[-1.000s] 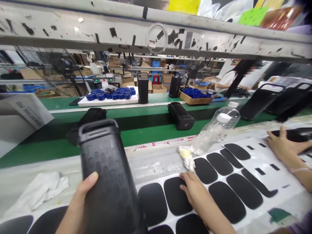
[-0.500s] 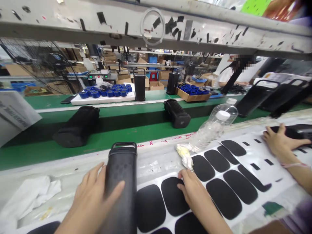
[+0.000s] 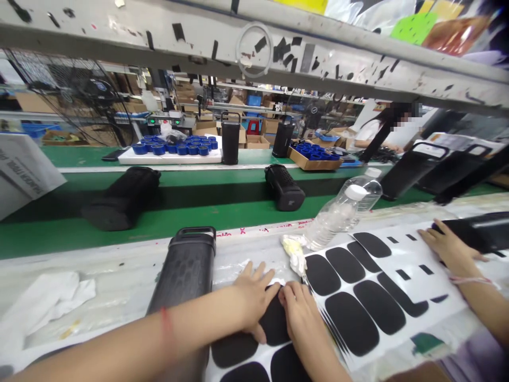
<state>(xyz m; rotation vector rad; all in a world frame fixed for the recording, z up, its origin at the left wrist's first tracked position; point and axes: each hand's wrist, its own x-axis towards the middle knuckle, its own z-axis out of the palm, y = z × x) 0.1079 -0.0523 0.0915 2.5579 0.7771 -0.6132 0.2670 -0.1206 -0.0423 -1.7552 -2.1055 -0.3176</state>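
My left hand (image 3: 254, 297) lies with fingers spread on a white sheet of rounded black stickers (image 3: 350, 323), across one black sticker (image 3: 274, 321). Close beside it, my right hand (image 3: 300, 313) has its fingers curled and pinched at that sticker's upper right edge; the fingertips are partly hidden. A black speaker-like case with a top handle (image 3: 185, 265) lies to the left, partly under my left forearm, with no hand gripping it.
Two clear bottles (image 3: 338, 217) and a crumpled yellow-white wad (image 3: 294, 254) sit behind the sheet. Black cases (image 3: 284, 188) lie on the green belt (image 3: 214, 204). At right, another person's hand (image 3: 449, 244) touches a black case. A shelf beam (image 3: 159, 40) crosses overhead.
My left hand has let go of the black case and moved right onto the sticker sheet. The case now leans further left. My right hand stays at the sticker's edge.
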